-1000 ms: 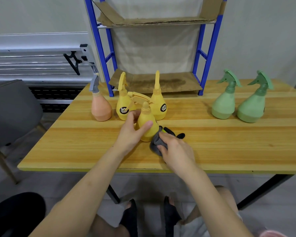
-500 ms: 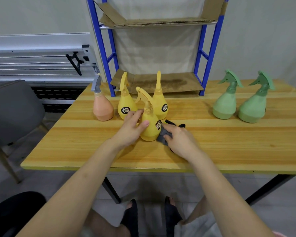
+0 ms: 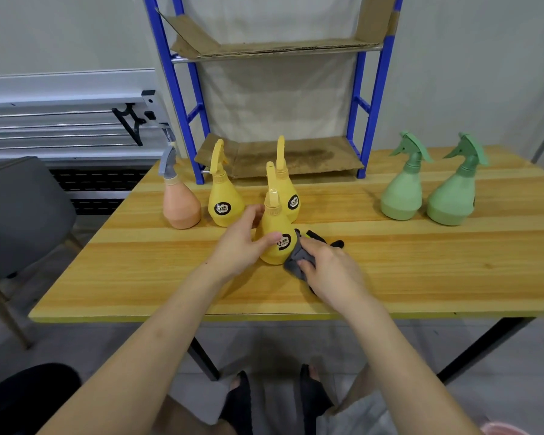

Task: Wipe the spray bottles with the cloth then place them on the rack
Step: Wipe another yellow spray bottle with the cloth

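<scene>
We see a long wooden desk (image 3: 421, 277) with pale and darker yellow stripes filling the middle of the view. At its far edge stands a blue metal rack (image 3: 371, 98), its two visible shelves lined with brown cardboard (image 3: 296, 155). A grey chair (image 3: 19, 215) sits off the desk's left end.

On the right part of the desk two green spray bottles (image 3: 402, 196) stand upright, side by side and just apart. On the left, an orange spray bottle (image 3: 181, 205) with a grey trigger head stands upright, and just beside it a yellow spray bottle (image 3: 225, 202) with a black label. Further right, a second yellow bottle (image 3: 291, 196) stands behind the one we are handling.

That front yellow bottle (image 3: 274, 233) stands on the desk near the middle, upright, its nozzle pointing towards us and its black label turned to the right front. Our left hand (image 3: 242, 243) grips its lower body from the left, thumb across the front and fingers curled round the back. Our right hand (image 3: 330, 265) holds a dark grey cloth (image 3: 296, 259) bunched under the fingers and presses it against the bottle's lower right side. A dark end of the cloth lies on the desk beyond the right hand.

Below the desk edge we make out both forearms, our knees and black sandals (image 3: 239, 400) on the floor.
</scene>
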Tool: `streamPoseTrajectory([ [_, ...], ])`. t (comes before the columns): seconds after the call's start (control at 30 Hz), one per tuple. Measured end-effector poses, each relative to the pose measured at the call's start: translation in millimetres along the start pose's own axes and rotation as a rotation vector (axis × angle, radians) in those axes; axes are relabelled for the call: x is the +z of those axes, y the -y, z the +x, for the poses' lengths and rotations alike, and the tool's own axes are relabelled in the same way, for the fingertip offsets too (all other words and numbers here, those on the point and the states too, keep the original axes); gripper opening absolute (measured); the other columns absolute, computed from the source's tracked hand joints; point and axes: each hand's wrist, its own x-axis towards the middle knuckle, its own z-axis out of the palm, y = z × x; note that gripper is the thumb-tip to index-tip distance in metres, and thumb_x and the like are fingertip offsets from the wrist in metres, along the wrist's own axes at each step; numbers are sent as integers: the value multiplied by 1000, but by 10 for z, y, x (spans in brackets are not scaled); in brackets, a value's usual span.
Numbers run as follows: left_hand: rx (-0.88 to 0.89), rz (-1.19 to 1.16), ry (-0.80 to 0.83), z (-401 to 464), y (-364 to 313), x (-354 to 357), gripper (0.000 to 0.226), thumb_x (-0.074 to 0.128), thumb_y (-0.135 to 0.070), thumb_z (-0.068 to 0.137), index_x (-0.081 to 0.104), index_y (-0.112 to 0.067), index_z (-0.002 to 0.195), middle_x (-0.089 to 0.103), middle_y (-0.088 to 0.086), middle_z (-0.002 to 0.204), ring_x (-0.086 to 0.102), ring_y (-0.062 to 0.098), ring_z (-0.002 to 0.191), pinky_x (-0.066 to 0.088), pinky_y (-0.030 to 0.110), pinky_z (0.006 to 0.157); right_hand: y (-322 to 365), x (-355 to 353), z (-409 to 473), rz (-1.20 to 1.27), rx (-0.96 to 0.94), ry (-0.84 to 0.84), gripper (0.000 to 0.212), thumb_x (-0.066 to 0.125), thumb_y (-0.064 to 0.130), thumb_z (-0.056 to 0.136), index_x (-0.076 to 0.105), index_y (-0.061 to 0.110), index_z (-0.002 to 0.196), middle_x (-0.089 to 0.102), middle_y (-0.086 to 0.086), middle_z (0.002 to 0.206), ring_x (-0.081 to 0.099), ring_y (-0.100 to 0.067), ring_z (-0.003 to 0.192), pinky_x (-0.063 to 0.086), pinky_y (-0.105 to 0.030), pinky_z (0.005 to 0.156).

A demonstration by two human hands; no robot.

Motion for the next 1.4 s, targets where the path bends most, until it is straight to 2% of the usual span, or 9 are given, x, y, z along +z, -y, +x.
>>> streamPoseTrajectory([
  [0.07, -1, 18, 31, 36, -50, 42, 68, 69, -44, 93, 37, -24, 150, 54, -4, 146, 50, 14, 135, 45, 44, 112, -58, -5, 20, -4, 13, 8, 44, 59, 27, 98, 54, 31, 141, 56, 6, 145, 55, -20, 130, 50, -34, 90],
  [0.13, -14, 49, 46, 84, -67, 107, 69, 66, -47, 95, 32, -27, 152, 51, -1, 149, 47, 16, 137, 44, 46, 113, -120, -31, 27, -16, 34, 48, 53, 59, 32, 100, 46, 30, 151, 38, 1, 161, 33, -21, 149, 39, -37, 112],
  [0.2, -30, 72, 59, 134, -93, 166, 71, 63, -52, 94, 28, -33, 152, 50, 1, 149, 47, 16, 136, 44, 48, 113, -194, -86, 25, -1, 50, 89, 58, 60, 36, 99, 42, 29, 154, 34, -3, 162, 29, -25, 150, 34, -40, 117],
  [0.37, 45, 195, 73, 262, -268, 333, 69, 62, -45, 97, 31, -21, 154, 54, 4, 148, 53, 23, 132, 47, 45, 108, -348, -184, -1, -112, -1, 11, 37, 63, 26, 92, 61, 20, 128, 64, 0, 124, 54, -28, 114, 48, -39, 96],
  [0.6, 89, 237, 26, 465, -512, 626, 64, 61, -38, 100, 34, -14, 153, 46, 6, 147, 50, 25, 130, 45, 42, 107, -582, -309, 90, -24, 86, -107, 19, 59, 7, 87, 67, 15, 102, 65, -7, 94, 59, -33, 88, 46, -37, 72],
  [0.73, 85, 240, 14, 679, -643, 816, 63, 61, -35, 100, 35, -13, 153, 44, 7, 151, 44, 24, 138, 39, 39, 114, -711, -472, 84, 30, 136, -208, 29, 61, 8, 91, 69, 17, 117, 67, -7, 98, 61, -29, 90, 39, -30, 69],
  [0.97, 22, 333, -30, 1106, -727, 1034, 66, 61, -40, 99, 38, -11, 153, 51, 12, 147, 45, 31, 138, 38, 45, 116, -895, -733, 110, 154, 156, -338, 34, 65, 11, 93, 68, 20, 125, 69, 0, 105, 61, -19, 96, 46, -27, 81],
  [1.23, -33, 274, -42, 1337, -852, 1068, 63, 65, -34, 98, 42, -10, 151, 54, 12, 146, 49, 30, 136, 41, 43, 115, -1041, -901, 145, 186, 173, -373, 21, 61, 15, 95, 70, 25, 111, 67, 5, 95, 61, -16, 89, 51, -33, 75],
  [1.4, -64, 121, -209, 1165, -864, 1122, 63, 67, -33, 97, 44, -10, 150, 51, 13, 143, 55, 28, 130, 45, 42, 111, -1123, -1061, 60, 225, 165, -477, 30, 62, 12, 96, 69, 22, 123, 63, 10, 103, 55, -7, 93, 39, -19, 78],
])
